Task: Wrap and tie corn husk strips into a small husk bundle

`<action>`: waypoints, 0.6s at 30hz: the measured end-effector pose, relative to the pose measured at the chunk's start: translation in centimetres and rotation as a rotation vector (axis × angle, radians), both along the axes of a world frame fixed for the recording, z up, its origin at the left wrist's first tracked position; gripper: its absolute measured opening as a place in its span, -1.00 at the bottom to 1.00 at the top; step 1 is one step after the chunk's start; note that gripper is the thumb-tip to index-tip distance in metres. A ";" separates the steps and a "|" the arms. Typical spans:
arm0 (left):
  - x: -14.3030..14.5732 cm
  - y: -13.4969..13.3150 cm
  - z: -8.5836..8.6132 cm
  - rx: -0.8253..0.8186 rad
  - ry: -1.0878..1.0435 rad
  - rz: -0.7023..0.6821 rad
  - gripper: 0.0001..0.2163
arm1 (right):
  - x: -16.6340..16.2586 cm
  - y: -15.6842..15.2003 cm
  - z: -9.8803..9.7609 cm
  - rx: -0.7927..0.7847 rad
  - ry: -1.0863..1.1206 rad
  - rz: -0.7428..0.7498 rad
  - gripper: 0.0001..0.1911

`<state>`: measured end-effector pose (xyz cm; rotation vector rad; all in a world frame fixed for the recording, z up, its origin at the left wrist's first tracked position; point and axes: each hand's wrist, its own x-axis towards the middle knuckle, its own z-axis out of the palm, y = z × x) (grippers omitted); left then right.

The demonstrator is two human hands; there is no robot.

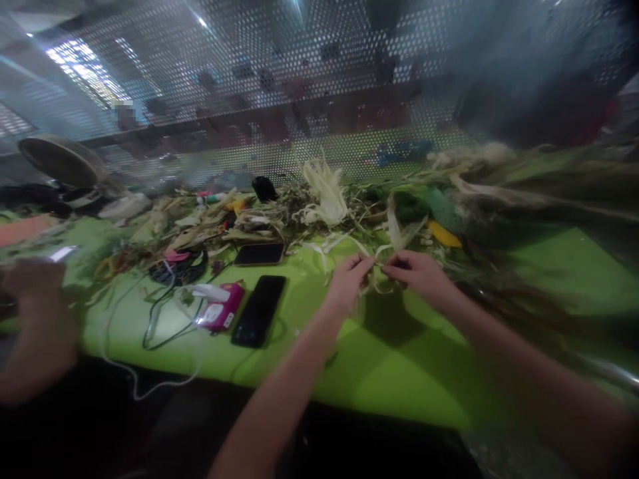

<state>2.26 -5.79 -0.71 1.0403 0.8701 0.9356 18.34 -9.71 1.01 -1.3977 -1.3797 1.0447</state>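
My left hand (349,279) and my right hand (414,269) are close together above the green table, both with fingers pinched. Between them runs a thin, pale strip of corn husk (378,263), and loose ends of it curl around the fingertips. Some of the strip is hidden by the fingers. Just behind my right hand a folded piece of husk (399,229) stands up. A larger pale bunch of corn husk (324,196) rests upright farther back, in front of the perforated panel. More pale strips (324,249) lie beside my left hand.
Left of my hands are a black phone (259,311), a second phone (259,254) and a pink power adapter (219,306) with cables. Dried plant scraps (239,226) and a yellow-handled tool (444,234) lie behind. Another person's arm (40,319) is at far left. A perforated metal panel (279,113) borders the back.
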 end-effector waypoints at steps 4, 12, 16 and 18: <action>0.0 0.2 0.0 -0.108 -0.102 -0.034 -0.70 | 0.5 0.1 -0.4 0.139 -0.190 0.010 -0.73; -0.5 1.0 -0.7 -0.046 -0.060 0.005 -0.72 | -0.5 -1.7 1.0 0.781 -0.646 -0.062 -0.84; -0.3 0.8 -0.4 -0.058 -0.175 0.032 -0.72 | -1.4 -2.1 0.3 0.874 -0.994 0.173 -0.64; -0.2 0.6 -0.1 -0.085 -0.181 0.048 -0.72 | -1.8 -2.2 -0.1 0.838 -1.118 0.289 -0.59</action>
